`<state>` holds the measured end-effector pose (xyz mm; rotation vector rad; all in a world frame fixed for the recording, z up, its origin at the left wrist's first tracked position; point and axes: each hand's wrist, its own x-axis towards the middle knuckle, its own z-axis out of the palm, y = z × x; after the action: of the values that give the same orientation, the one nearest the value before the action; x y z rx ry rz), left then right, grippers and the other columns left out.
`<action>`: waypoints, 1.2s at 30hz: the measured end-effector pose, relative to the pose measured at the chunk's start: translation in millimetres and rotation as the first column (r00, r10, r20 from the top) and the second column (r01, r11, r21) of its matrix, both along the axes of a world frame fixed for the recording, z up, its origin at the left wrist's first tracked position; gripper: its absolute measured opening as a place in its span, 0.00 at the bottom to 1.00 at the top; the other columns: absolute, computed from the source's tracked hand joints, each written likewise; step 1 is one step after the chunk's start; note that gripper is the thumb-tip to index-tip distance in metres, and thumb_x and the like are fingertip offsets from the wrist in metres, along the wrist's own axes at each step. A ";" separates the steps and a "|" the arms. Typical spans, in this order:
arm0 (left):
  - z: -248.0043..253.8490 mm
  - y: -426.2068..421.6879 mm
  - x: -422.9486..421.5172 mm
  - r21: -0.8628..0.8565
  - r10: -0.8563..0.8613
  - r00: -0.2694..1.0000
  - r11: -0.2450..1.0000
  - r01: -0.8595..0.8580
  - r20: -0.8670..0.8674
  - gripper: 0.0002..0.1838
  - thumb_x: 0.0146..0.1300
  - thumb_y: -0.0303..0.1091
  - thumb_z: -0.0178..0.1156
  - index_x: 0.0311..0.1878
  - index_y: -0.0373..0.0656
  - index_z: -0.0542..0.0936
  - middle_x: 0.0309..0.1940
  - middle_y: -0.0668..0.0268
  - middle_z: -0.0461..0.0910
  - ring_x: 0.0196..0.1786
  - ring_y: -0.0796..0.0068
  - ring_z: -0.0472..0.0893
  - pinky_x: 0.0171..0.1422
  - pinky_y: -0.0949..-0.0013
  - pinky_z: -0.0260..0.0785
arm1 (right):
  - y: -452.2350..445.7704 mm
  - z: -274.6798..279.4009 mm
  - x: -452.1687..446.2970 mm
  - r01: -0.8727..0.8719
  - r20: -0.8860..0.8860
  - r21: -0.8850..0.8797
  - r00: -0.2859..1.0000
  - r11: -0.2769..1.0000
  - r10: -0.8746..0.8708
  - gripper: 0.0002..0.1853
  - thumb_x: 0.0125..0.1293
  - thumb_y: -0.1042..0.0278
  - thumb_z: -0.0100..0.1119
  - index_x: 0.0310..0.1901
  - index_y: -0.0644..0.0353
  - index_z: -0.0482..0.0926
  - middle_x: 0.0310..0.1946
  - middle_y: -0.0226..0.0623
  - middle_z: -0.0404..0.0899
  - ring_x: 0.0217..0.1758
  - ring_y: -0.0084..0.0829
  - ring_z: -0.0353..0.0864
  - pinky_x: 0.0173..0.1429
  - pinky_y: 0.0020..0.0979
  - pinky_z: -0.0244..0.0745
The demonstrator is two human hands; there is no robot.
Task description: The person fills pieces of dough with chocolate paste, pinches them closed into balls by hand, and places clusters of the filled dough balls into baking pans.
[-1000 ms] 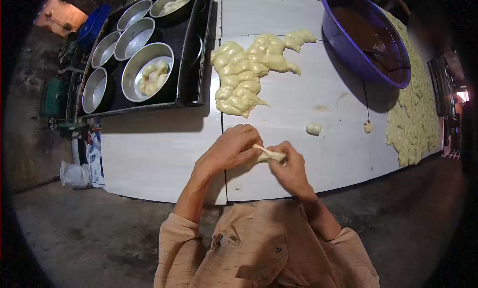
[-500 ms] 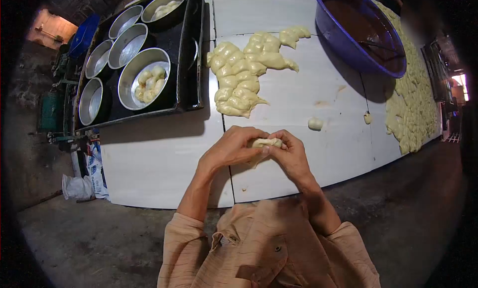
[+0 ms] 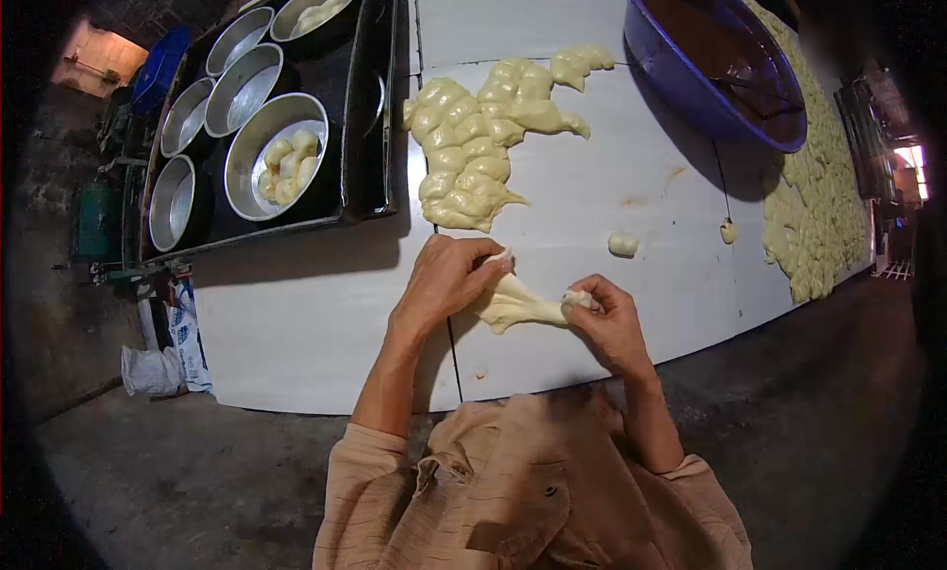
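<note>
Between my two hands a piece of pale dough point(image 3: 525, 308) is stretched out over the white table point(image 3: 326, 323). My left hand point(image 3: 449, 282) pinches its left end between thumb and fingers. At the other end, my right hand point(image 3: 607, 319) grips a bunched lump of the same dough. Just beyond my hands lies a larger mass of lumpy, glossy dough point(image 3: 469, 166). A small dough ball point(image 3: 622, 244) sits to the right, and a smaller bit of dough point(image 3: 729, 232) rests farther right.
At the left, a black tray point(image 3: 330, 200) carries several round metal pans; the nearest pan point(image 3: 242, 190) holds several dough balls. A purple basin point(image 3: 681, 82) with brown contents stands at the upper right. Beside it a wide dough sheet point(image 3: 819, 215) covers the table's right end.
My hands have moved apart, the right one going right and slightly down. The dough, earlier bunched between my fingers, is now drawn out into a stretched strip.
</note>
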<state>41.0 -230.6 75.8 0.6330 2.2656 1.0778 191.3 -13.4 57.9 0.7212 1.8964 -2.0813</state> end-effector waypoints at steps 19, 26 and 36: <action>11.1 9.8 39.7 0.007 -0.205 0.956 0.977 0.211 -0.211 0.49 0.54 0.36 0.70 0.79 0.50 0.58 0.72 0.53 0.68 0.77 0.52 0.64 0.81 0.32 0.41 | -21.9 -0.9 -25.6 -0.040 -0.034 -0.137 0.999 0.990 0.036 0.21 0.63 0.64 0.71 0.55 0.61 0.76 0.35 0.31 0.82 0.39 0.21 0.79 0.41 0.27 0.76; -19.4 28.8 57.3 -0.020 -0.140 0.860 0.989 0.149 -0.490 0.26 0.55 0.35 0.72 0.59 0.48 0.79 0.56 0.64 0.78 0.68 0.59 0.72 0.79 0.32 0.45 | -7.6 -5.3 -22.7 -0.145 -0.080 0.221 0.983 0.964 0.166 0.11 0.64 0.68 0.71 0.43 0.64 0.82 0.32 0.28 0.82 0.36 0.18 0.77 0.40 0.25 0.76; -32.1 30.1 74.3 -0.076 -0.121 0.826 0.993 0.095 -0.550 0.16 0.62 0.33 0.67 0.54 0.53 0.82 0.72 0.54 0.68 0.76 0.51 0.65 0.77 0.26 0.46 | 22.2 28.3 -15.4 -0.027 -0.002 -0.391 1.000 0.920 0.029 0.08 0.61 0.74 0.71 0.39 0.62 0.81 0.31 0.30 0.80 0.30 0.19 0.79 0.32 0.19 0.74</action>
<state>115.2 -200.4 43.7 1.1668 2.6850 0.8560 175.9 8.8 86.2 0.5951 1.4067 -2.3340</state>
